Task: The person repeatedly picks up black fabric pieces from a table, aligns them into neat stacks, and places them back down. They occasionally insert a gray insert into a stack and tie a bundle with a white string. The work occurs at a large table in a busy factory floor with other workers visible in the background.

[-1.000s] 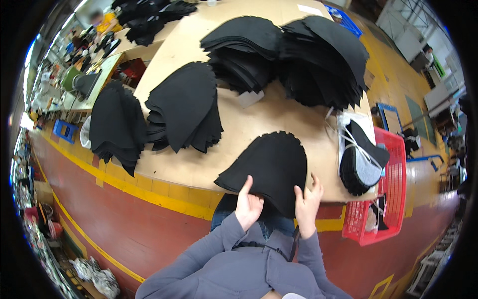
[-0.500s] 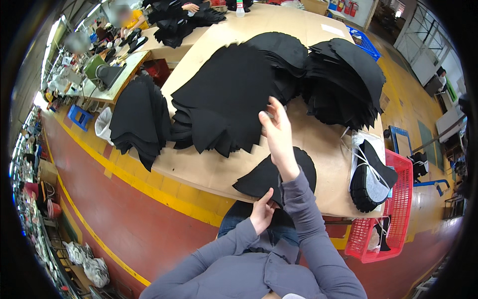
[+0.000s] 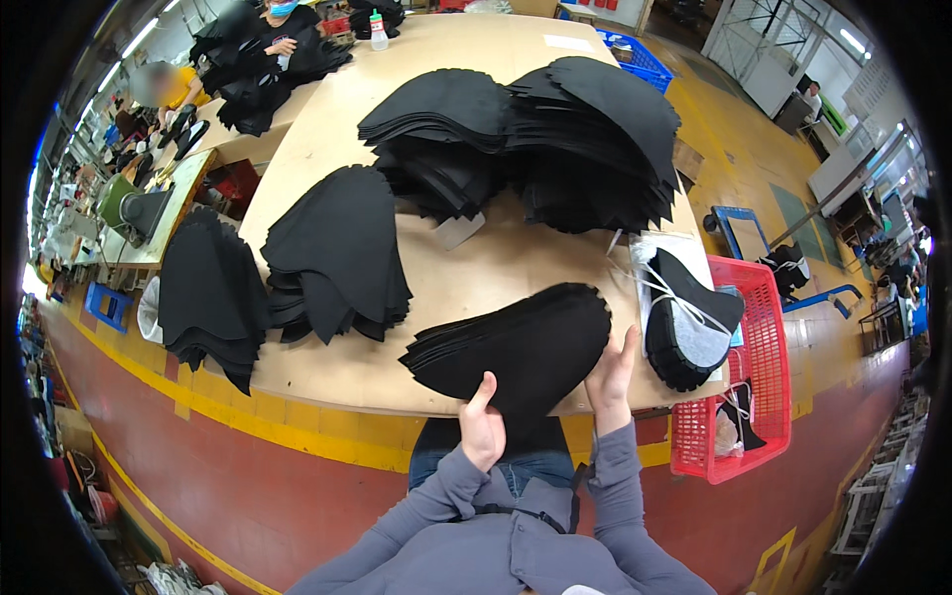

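Note:
A layered stack of black cut fabric pieces (image 3: 526, 342), rounded at one end, lies at the table's near edge, with part hanging toward my lap. My left hand (image 3: 484, 431) grips its near edge, thumb upright in front and the other fingers partly hidden by the stack. Against the rounded right end rests my right hand (image 3: 610, 377), its fingers stretched out and thumb apart. Beyond and to the left stand a pile of similar black pieces (image 3: 337, 248) and another black pile (image 3: 210, 293).
Two taller black piles (image 3: 436, 109) (image 3: 605, 129) sit farther back on the table (image 3: 476, 268). To the right are a tied black-and-grey bundle (image 3: 694, 322) and a red basket (image 3: 773, 367). A blue crate (image 3: 640, 61) stands behind. Co-workers sit at the far left.
My right hand has come down from beside the middle pile to the front stack's right end. The middle pile looks narrower, the front stack thicker. The view has turned to the right.

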